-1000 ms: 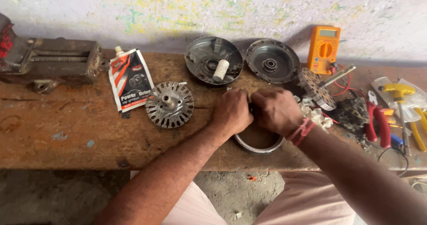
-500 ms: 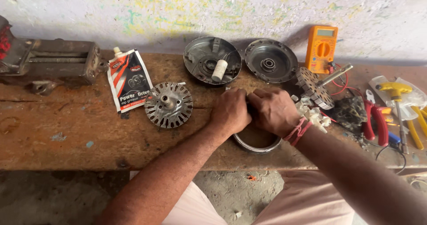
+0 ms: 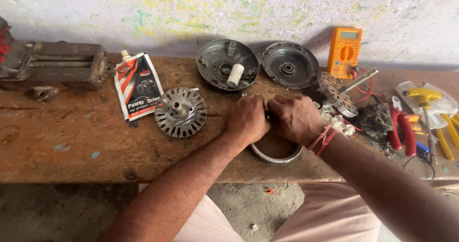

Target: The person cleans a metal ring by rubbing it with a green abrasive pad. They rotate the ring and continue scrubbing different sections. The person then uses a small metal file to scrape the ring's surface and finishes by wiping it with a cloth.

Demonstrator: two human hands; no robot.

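My left hand [image 3: 247,120] and right hand [image 3: 296,119] sat knuckle to knuckle at the near edge of the wooden bench [image 3: 71,146], both curled down over a round metal ring [image 3: 276,155] whose lower arc showed under my palms at 6 o'clock. My fingers were folded in and pressed onto something between the hands, but I could not tell what they pinched, since the backs of my hands hid it. At 9 o'clock lay a slotted rotor disc [image 3: 180,112], with a grease pouch [image 3: 139,85] beyond it. At 12 o'clock two round housing covers [image 3: 290,64] lay side by side, a white capacitor [image 3: 235,75] in the left one. An orange multimeter [image 3: 344,52] stood at 1 o'clock, red-handled pliers [image 3: 400,134] at 3 o'clock.
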